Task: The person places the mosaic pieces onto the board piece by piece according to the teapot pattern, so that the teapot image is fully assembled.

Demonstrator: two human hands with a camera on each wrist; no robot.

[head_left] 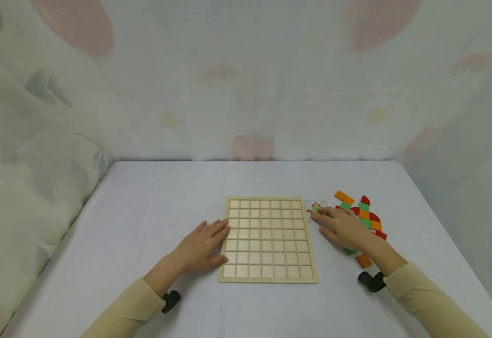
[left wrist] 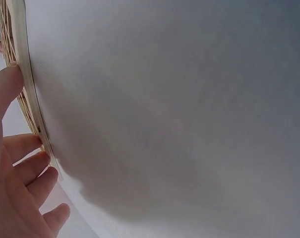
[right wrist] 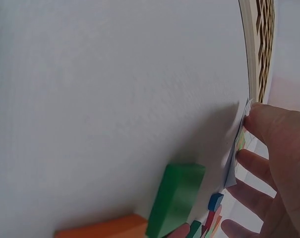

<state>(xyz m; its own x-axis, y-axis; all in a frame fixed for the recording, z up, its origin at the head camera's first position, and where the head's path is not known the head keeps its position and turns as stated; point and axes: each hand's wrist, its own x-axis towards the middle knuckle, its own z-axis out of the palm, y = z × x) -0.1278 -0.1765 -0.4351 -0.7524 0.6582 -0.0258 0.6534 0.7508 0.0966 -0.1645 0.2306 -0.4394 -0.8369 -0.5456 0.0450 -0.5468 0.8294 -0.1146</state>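
A pale printed curtain (head_left: 252,61) hangs behind and around a table with a white cloth (head_left: 153,188), and the biggest thing on this cloth is the wooden grid board (head_left: 268,280), whose square cells show plain wood. All places I give from this board. At its left edge is the left hand (head_left: 200,246), with straight fingers somewhat spread; its fingertips and thumb touch the rim and do not grip it. Beyond the right edge is the right hand (head_left: 346,229), also loosely spread, reaching towards the board with its fingertips on the printed card (head_left: 312,205). This card lies just beside the board's upper right side and is partly covered by the fingers; I see no curled grip on it. Farther right of the board, partly under the right hand, lie the coloured pieces (head_left: 364,214) in red, green and orange, among them a green block (right wrist: 177,198) and, smallest, a red rounded piece (head_left: 365,200). In my judgement, the step in hand is placing or adjusting the card while the left hand steadies the board. The next move probably calls for light fingertips, so that the thin card stays flat and the board does not slide.
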